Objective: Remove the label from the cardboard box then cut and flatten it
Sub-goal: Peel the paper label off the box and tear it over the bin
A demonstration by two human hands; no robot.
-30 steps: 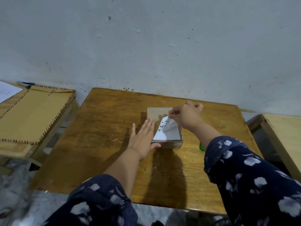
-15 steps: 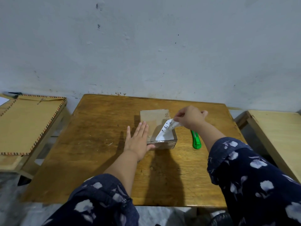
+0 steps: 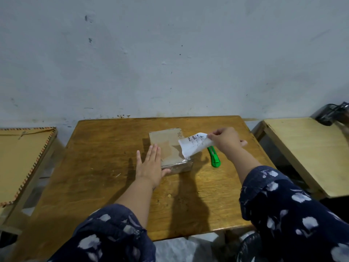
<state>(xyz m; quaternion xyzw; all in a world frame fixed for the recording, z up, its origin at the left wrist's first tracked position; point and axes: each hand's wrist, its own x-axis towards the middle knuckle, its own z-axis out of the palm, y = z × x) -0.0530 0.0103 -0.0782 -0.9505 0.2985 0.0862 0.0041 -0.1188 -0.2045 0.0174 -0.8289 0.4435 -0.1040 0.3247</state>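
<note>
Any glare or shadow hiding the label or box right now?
Head view: shiny glare on the taped near edge of the box; arm shadows fall on the table short of the label, whose print is blurred; wide-angle bending at the edges.

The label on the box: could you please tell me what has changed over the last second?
The right hand has peeled the label rightward, off most of the box; only its near corner still clings. The left hand stays flat against the box, and the green cutter lies untouched.
</note>
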